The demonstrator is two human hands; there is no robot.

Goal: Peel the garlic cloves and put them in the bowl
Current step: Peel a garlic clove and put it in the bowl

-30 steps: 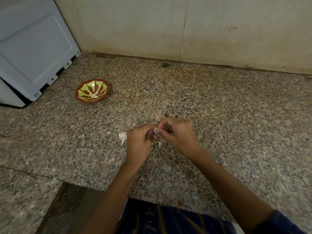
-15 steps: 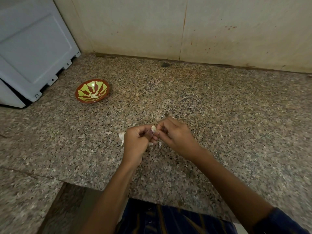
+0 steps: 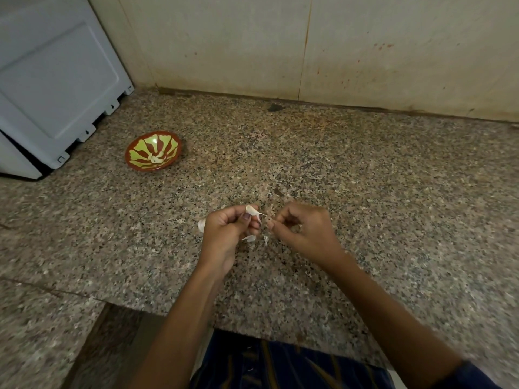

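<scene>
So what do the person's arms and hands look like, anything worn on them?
Both hands are bare: no gloves, rings or watch show on the left hand or the right hand. The left forearm is uncovered as far as the frame shows. The right forearm is bare too, down to a dark blue sleeve near the bottom right corner. One fingernail on the left hand looks dark, possibly painted.

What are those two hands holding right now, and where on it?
The left hand pinches a garlic clove near its lower end between thumb and fingers. The right hand pinches a thin strip of skin pulled from it.
</scene>
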